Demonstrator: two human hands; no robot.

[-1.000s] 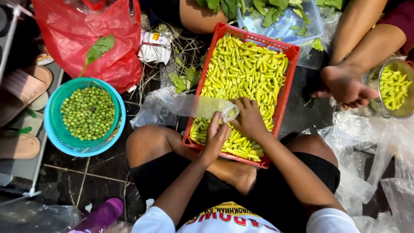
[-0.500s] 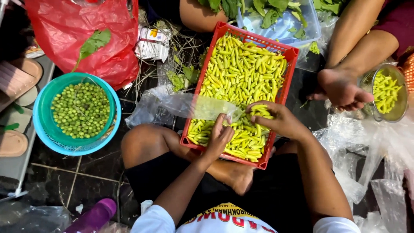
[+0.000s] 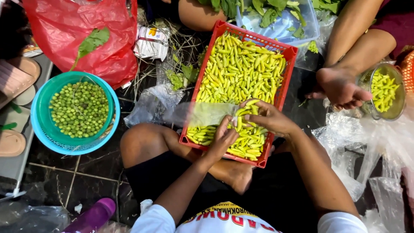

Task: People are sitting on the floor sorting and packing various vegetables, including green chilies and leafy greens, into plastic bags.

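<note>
Since a moment ago, both hands have slid lower over the red crate (image 3: 290, 53). My left hand (image 3: 224, 137) pinches the clear bag (image 3: 202, 114) open while my right hand (image 3: 264, 116) closes on yellow-green chillies (image 3: 241, 64); keeping the mouth wide helps.

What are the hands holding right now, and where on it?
The left hand holds the clear plastic bag at its open mouth; the right hand grips a few yellow-green chilies at that mouth.
</note>
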